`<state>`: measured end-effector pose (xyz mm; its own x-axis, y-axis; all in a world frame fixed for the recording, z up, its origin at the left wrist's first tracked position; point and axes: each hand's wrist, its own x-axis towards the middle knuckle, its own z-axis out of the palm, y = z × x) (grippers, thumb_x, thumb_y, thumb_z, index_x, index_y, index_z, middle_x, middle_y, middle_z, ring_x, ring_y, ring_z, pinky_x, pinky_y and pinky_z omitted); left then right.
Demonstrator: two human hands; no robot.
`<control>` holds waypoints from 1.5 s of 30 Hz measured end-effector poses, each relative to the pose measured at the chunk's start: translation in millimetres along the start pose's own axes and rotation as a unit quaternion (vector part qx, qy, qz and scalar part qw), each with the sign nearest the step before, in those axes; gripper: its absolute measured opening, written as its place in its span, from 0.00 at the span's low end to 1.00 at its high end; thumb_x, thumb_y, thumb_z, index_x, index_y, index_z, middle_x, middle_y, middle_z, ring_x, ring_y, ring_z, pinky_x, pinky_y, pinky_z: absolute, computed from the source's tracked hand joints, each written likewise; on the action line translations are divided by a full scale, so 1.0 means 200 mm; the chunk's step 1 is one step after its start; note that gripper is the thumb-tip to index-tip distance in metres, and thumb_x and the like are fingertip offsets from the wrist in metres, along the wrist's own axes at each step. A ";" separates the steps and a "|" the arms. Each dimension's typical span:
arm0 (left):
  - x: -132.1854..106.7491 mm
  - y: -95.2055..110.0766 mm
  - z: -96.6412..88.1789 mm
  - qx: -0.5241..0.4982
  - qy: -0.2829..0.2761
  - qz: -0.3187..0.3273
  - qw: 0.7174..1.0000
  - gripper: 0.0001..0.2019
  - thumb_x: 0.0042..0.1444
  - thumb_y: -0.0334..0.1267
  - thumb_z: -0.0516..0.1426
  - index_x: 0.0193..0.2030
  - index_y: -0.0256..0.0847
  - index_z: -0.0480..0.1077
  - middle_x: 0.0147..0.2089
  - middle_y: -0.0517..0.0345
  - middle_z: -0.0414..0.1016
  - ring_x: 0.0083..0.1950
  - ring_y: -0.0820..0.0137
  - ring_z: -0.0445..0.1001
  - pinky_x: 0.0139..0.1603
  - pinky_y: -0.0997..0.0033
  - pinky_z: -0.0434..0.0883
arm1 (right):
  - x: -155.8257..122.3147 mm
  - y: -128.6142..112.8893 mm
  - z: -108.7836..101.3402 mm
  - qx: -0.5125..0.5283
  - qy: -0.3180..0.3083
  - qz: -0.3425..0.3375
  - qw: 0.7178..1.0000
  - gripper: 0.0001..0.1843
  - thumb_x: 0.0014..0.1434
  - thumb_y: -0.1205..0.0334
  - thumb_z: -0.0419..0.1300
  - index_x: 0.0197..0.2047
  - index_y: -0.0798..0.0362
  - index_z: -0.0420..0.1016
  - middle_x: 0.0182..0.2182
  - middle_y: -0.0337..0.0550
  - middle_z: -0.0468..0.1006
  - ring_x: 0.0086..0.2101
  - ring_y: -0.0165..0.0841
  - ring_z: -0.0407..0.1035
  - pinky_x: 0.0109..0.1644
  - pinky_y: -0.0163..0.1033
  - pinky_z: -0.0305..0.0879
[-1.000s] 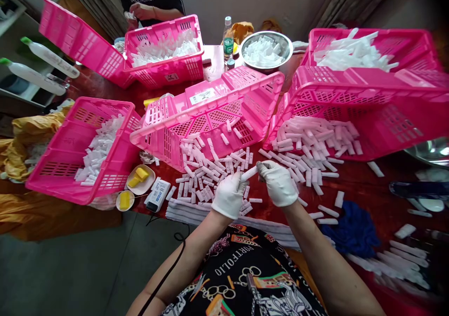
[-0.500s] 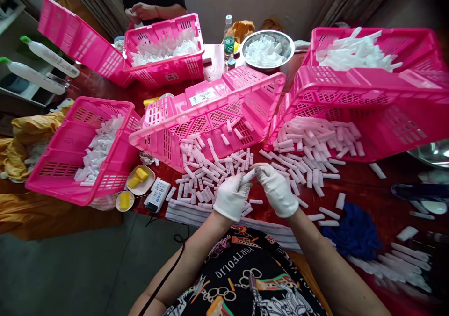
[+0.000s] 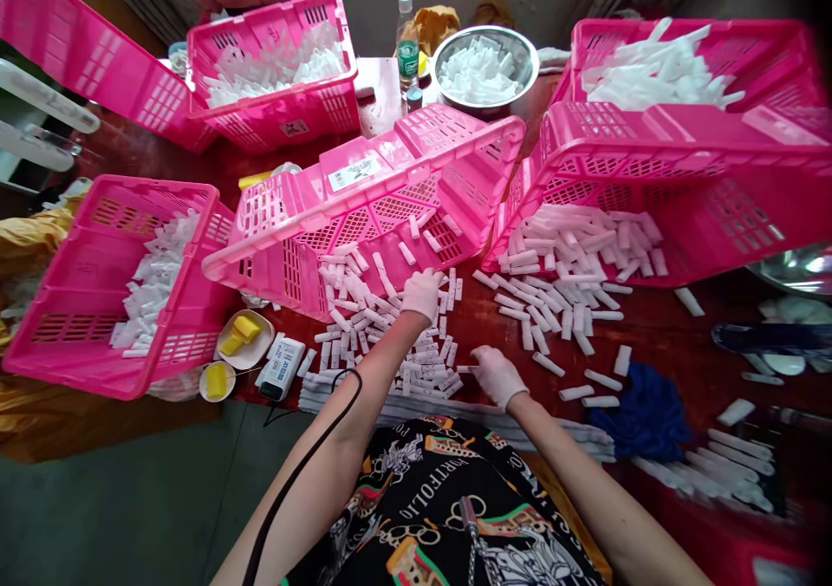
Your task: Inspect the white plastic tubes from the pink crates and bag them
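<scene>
My left hand [image 3: 421,296], in a white glove, reaches over a heap of short white tubes [image 3: 370,309] at the mouth of the tipped middle pink basket [image 3: 305,196]. Its fingers point down among the tubes, and what they grip, if anything, is hidden. Closer to my body, my gloved right hand [image 3: 499,376] is low over the red table. Its thumb and fingers close at the right end of a single white tube [image 3: 465,368] lying beside the heap. Small dark marks show on several tubes.
Another tipped pink basket [image 3: 676,135] spills tubes at right. A pink basket [image 3: 117,283] stands left, beside yellow sponge pieces [image 3: 245,328] and a white box-shaped device [image 3: 282,369]. Behind are a steel bowl [image 3: 484,66] and a bottle [image 3: 407,44]. A blue cloth [image 3: 646,413] lies right.
My hands were together around one white tube; now they are apart. The left has moved forward over the heap, the right down to a tube on the table. The view has shifted slightly.
</scene>
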<state>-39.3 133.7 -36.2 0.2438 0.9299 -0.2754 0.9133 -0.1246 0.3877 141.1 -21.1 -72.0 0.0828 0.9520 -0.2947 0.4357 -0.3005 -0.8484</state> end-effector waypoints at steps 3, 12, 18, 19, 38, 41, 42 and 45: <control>0.09 0.04 0.04 -0.003 -0.051 0.008 0.999 0.15 0.60 0.27 0.49 0.50 0.39 0.70 0.47 0.45 0.71 0.47 0.64 0.69 0.48 0.65 0.64 | -0.06 0.07 0.09 -0.054 -0.055 -0.026 0.997 0.07 0.44 0.58 0.63 0.25 0.45 0.67 0.26 0.44 0.71 0.27 0.35 0.64 0.27 0.40 0.59; -0.08 -0.07 0.03 -0.173 0.042 -0.061 0.982 0.12 0.60 0.38 0.52 0.46 0.35 0.71 0.45 0.44 0.73 0.50 0.63 0.70 0.54 0.63 0.64 | 0.11 0.00 0.03 0.052 0.064 0.047 0.996 0.11 0.49 0.55 0.57 0.36 0.46 0.61 0.24 0.38 0.69 0.25 0.35 0.66 0.33 0.44 0.66; -0.38 0.03 -0.03 -0.594 0.038 -0.152 0.789 0.18 0.62 0.49 0.48 0.53 0.42 0.62 0.46 0.52 0.73 0.41 0.73 0.74 0.41 0.69 0.72 | 0.24 -0.49 -0.04 0.297 0.076 0.058 0.950 0.19 0.50 0.51 0.61 0.36 0.50 0.57 0.22 0.32 0.69 0.19 0.25 0.63 0.23 0.32 0.60; -0.42 0.06 -0.04 -0.628 0.022 -0.158 0.762 0.18 0.61 0.50 0.49 0.52 0.43 0.62 0.46 0.52 0.73 0.40 0.72 0.74 0.40 0.69 0.72 | 0.25 -0.57 -0.04 0.327 0.072 0.045 0.941 0.19 0.50 0.50 0.61 0.35 0.50 0.57 0.23 0.32 0.69 0.19 0.24 0.62 0.23 0.31 0.60; -0.65 0.14 -0.29 -0.833 -0.323 -0.161 0.421 0.17 0.56 0.49 0.56 0.36 0.34 0.65 0.19 0.71 0.47 0.14 0.85 0.41 0.12 0.84 0.40 | 0.16 -0.78 -0.12 0.166 -0.089 -0.062 0.980 0.15 0.58 0.48 0.55 0.32 0.51 0.68 0.26 0.36 0.69 0.27 0.28 0.63 0.34 0.35 0.62; -0.65 0.12 -0.31 -0.833 -0.362 -0.200 0.367 0.16 0.60 0.48 0.52 0.35 0.34 0.65 0.19 0.71 0.42 0.14 0.84 0.36 0.11 0.84 0.38 | 0.16 -0.77 -0.16 0.147 -0.098 -0.089 0.980 0.15 0.59 0.49 0.56 0.30 0.52 0.68 0.27 0.37 0.69 0.30 0.28 0.63 0.36 0.35 0.61; -0.65 0.12 -0.33 -0.833 -0.366 -0.209 0.359 0.16 0.61 0.48 0.50 0.35 0.34 0.65 0.19 0.71 0.42 0.14 0.84 0.35 0.12 0.84 0.38 | 0.16 -0.76 -0.17 0.153 -0.108 -0.096 0.978 0.14 0.59 0.49 0.56 0.30 0.52 0.69 0.29 0.38 0.69 0.31 0.29 0.63 0.37 0.35 0.61; -0.67 0.13 -0.36 -0.826 -0.373 -0.225 0.357 0.18 0.62 0.49 0.48 0.33 0.34 0.65 0.19 0.71 0.41 0.16 0.84 0.31 0.12 0.84 0.36 | 0.14 -0.75 -0.20 0.181 -0.142 -0.116 0.966 0.13 0.58 0.51 0.59 0.31 0.52 0.70 0.33 0.39 0.69 0.32 0.28 0.63 0.37 0.34 0.61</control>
<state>-71.5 30.6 74.4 0.7760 0.2981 -0.5558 -0.3738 0.9272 -0.0245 113.8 53.4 64.6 -0.2515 0.9571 -0.1442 0.0675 -0.1313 -0.9890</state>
